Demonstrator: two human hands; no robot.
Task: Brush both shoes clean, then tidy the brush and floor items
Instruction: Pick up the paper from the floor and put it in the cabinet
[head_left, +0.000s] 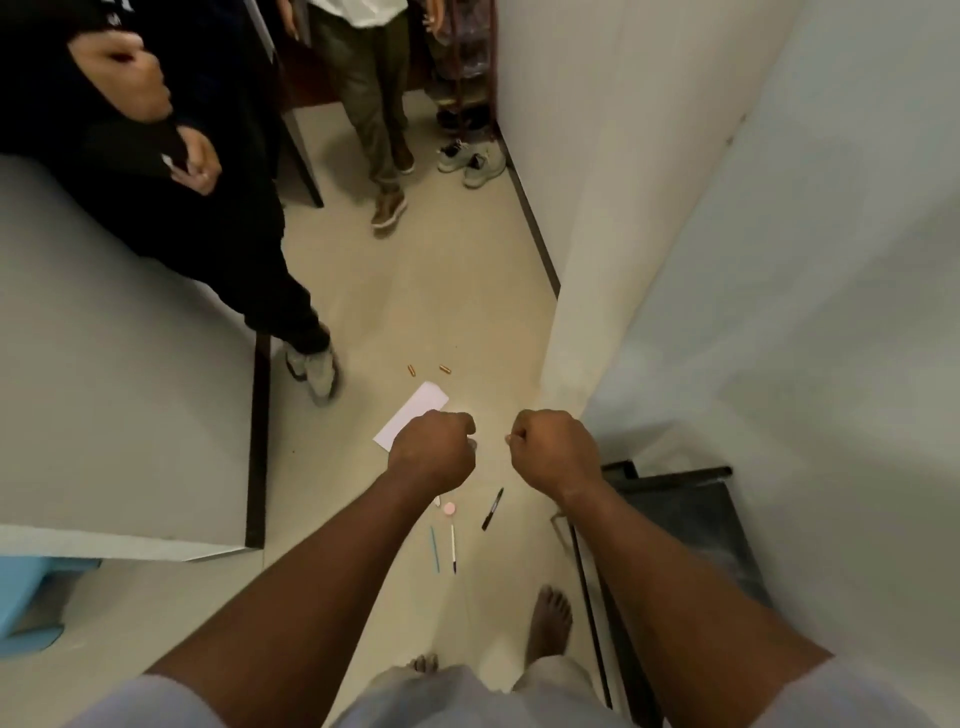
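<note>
Hovering side by side over the floor, the left hand and right hand are closed fists, apparently empty, above paper, pens and marker, with the shoes well beyond.

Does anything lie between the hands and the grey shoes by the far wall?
No outright block. Between the left hand, the right hand and the grey shoes, a white paper and two small orange pieces lie on the floor. A person in olive trousers stands left of the shoes; the strip along the wall looks open.
</note>
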